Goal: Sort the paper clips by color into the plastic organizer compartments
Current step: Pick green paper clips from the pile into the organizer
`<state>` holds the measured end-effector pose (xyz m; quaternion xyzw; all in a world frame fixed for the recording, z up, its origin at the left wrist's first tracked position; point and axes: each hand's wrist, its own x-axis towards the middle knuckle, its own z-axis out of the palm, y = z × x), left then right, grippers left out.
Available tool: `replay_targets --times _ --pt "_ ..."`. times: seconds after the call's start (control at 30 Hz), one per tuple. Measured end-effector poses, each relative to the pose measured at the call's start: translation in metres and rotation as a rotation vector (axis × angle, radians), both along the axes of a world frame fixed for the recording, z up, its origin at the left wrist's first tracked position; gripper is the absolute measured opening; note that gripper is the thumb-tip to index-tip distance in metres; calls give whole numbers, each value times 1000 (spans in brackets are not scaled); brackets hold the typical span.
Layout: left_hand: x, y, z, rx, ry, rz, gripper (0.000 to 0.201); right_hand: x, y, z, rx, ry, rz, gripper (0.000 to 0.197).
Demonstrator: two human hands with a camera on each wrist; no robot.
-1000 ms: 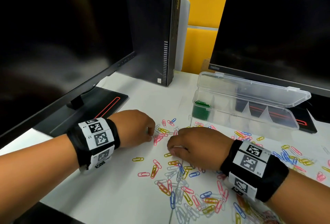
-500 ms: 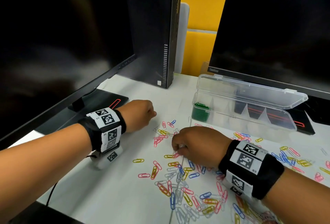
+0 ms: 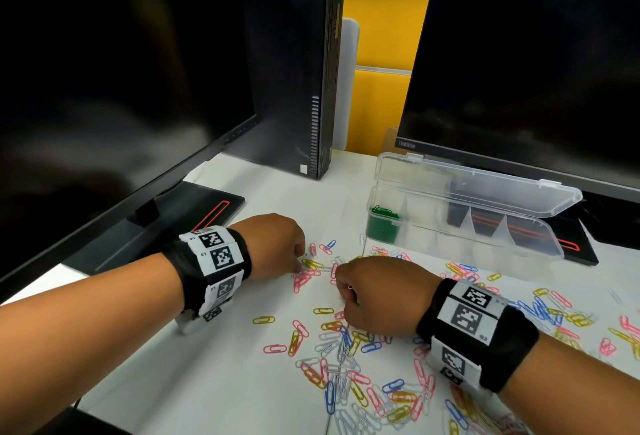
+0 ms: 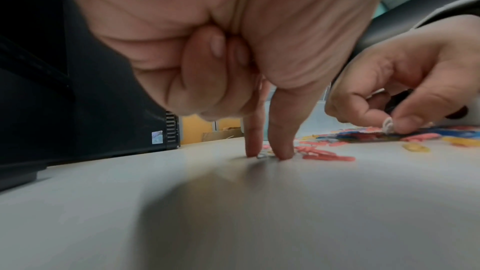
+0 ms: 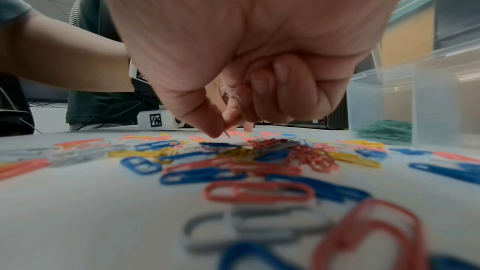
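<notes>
Two fingers (image 4: 281, 147) of the left hand (image 3: 273, 244) are reaching straight down to the white table (image 3: 173, 365), their tips closing on a white paper clip (image 4: 265, 155) lying flat there, while the other fingers are curling into the palm. The right hand (image 3: 377, 296) is pinching a few white clips (image 4: 387, 126) between thumb and forefinger (how many, the frames are not making clear), its remaining fingers tucking in, just above the scattered paper clips (image 3: 346, 358) in pink, blue, yellow and white. The two hands are working near each other at the far edge of that spread. The clear plastic organizer (image 3: 519, 244) is sitting beyond the right hand with its lid (image 3: 485, 188) standing open, and its leftmost compartment is holding a heap of green clips (image 3: 382, 223). Two dark monitors are flanking the table, with a black computer tower (image 3: 294, 88) standing between them.
</notes>
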<state>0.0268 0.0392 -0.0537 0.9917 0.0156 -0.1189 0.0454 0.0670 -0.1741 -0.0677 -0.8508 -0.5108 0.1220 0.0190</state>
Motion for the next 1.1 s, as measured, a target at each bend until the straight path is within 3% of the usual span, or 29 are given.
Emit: replay_targets --times 0.23,0.4,0.57,0.7,0.8,0.93,1.1 --pt "2 -11 -8 219 34 -123 20 -1 -3 10 155 38 -109 9" --pt "6 0 -5 170 130 -77 28 28 -24 48 370 124 -316 9" --pt "17 14 14 -102 109 68 27 82 -34 61 276 -3 -517 8" --pt "39 -1 28 -588 81 303 15 102 -16 54 204 -34 -537 4" --pt "58 -22 40 -691 -20 361 17 108 -5 55 238 10 -525 14" --pt "90 -42 45 -597 -78 268 23 108 -11 59 304 117 -472 43" --pt "119 -72 40 -342 -124 105 27 102 -32 55 426 102 -486 54"
